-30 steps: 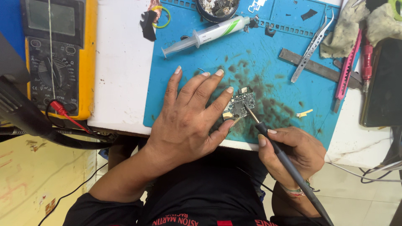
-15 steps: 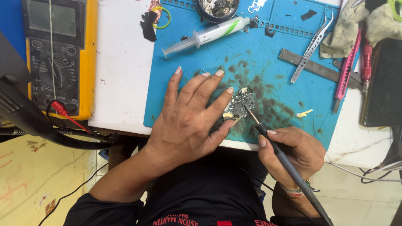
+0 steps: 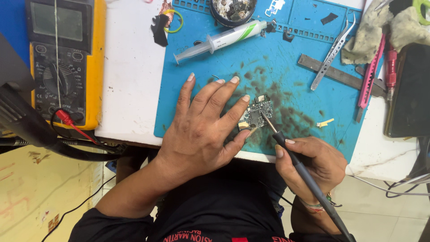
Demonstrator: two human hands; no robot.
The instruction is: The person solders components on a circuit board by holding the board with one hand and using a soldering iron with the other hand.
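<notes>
Small green circuit board lies on the blue silicone mat, pinned at your left hand fingertips, fingers splayed flat. Your right hand fist-grips the black soldering iron, tip touching board.

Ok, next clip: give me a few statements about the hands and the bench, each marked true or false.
1. The left hand lies flat on the blue mat, fingers at the circuit board. True.
2. The right hand holds tweezers. False: it holds a soldering iron; the tweezers lie on the mat.
3. The iron's tip is at the board. True.
4. The syringe is in the left hand. False: it lies on the mat beyond the fingers.
5. A yellow multimeter sits left of the mat. True.
</notes>
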